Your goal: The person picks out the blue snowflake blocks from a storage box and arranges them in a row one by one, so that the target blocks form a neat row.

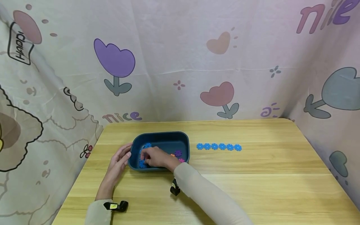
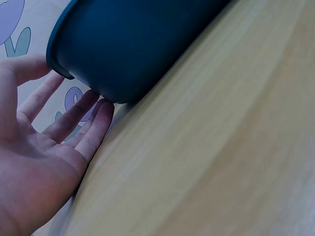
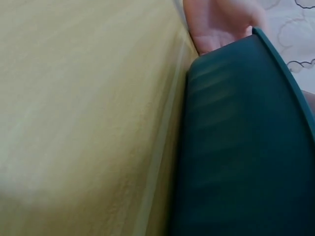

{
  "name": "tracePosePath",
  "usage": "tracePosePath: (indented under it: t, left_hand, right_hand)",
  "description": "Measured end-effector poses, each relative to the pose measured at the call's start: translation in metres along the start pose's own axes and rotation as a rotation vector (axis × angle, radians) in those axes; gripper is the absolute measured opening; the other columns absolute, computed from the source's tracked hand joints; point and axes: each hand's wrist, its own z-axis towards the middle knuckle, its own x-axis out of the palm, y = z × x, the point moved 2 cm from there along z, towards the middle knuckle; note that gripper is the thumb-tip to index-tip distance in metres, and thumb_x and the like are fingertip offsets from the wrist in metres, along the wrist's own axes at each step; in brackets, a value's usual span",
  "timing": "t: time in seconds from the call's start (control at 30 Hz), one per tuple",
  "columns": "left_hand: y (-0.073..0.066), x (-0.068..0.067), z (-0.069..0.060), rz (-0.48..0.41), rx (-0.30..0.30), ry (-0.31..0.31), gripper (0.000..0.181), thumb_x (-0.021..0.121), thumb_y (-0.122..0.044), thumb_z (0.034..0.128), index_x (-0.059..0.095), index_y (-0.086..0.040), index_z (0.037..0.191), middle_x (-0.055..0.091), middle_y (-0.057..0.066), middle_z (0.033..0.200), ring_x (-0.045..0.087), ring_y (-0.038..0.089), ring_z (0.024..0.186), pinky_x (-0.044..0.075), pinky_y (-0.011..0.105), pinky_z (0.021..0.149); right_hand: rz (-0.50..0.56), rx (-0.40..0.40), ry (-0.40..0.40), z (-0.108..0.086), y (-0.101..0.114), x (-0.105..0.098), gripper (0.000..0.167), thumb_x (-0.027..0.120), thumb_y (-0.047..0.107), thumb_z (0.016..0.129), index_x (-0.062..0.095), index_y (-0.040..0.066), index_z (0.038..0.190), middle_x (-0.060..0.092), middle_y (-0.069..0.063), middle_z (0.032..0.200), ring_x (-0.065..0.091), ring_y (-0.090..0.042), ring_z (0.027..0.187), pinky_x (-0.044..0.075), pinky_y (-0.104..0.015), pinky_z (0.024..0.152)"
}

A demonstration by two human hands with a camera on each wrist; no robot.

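The dark teal bin (image 1: pixel 171 137) holds blue flower-shaped pieces (image 1: pixel 142 164) at its left end. My left hand (image 1: pixel 116 165) rests against the bin's left end; in the left wrist view the hand (image 2: pixel 49 157) has its thumb at the rim and its fairly straight fingers against the outer wall (image 2: pixel 123 49). My right hand (image 1: pixel 157 157) reaches down inside the bin, fingers bent among the blue pieces; whether they pinch one is hidden. Six or so, several blue pieces (image 1: pixel 215 146) lie in a row right of the bin.
Purple (image 1: pixel 178 153), orange (image 1: pixel 172 155) and pink (image 1: pixel 181 160) pieces lie in the bin's right part, beside my right wrist. The wooden table (image 1: pixel 270 175) extends to the right and front. A patterned cloth (image 1: pixel 168 62) hangs behind it.
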Motion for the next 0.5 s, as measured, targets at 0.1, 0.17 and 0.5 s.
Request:
tracePosePath:
  t: [0.1, 0.17, 0.5]
  left_hand:
    - [0.0, 0.0, 0.0, 0.002, -0.007, -0.003, 0.046, 0.043, -0.01, 0.1111, 0.037, 0.002, 0.155, 0.043, 0.019, 0.154, 0.051, 0.017, 0.133, 0.049, 0.024, 0.1]
    - [0.0, 0.0, 0.0, 0.005, -0.012, -0.005, 0.046, 0.044, -0.011, 0.1111, 0.037, 0.001, 0.155, 0.045, 0.017, 0.153, 0.051, 0.017, 0.133, 0.049, 0.024, 0.1]
    - [0.002, -0.001, 0.0, 0.016, -0.025, -0.006, 0.047, 0.044, -0.013, 0.1113, 0.037, -0.001, 0.156, 0.047, 0.008, 0.151, 0.05, 0.014, 0.133, 0.048, 0.023, 0.1]
  right_hand:
    - [0.029, -0.005, -0.009, -0.003, 0.002, -0.004, 0.009, 0.064, 0.004, 0.1, 0.067, 0.012, 0.1, 0.061, 0.006, 0.086, 0.054, -0.007, 0.076, 0.046, -0.017, 0.071]
    - [0.045, -0.002, -0.018, -0.005, 0.003, -0.007, 0.008, 0.063, 0.005, 0.101, 0.067, 0.011, 0.101, 0.062, 0.006, 0.088, 0.054, -0.007, 0.077, 0.046, -0.017, 0.072]
    - [0.217, 0.071, -0.088, -0.022, -0.001, -0.024, 0.009, 0.058, 0.006, 0.104, 0.064, 0.006, 0.112, 0.062, 0.002, 0.093, 0.061, -0.008, 0.076, 0.051, -0.018, 0.076]
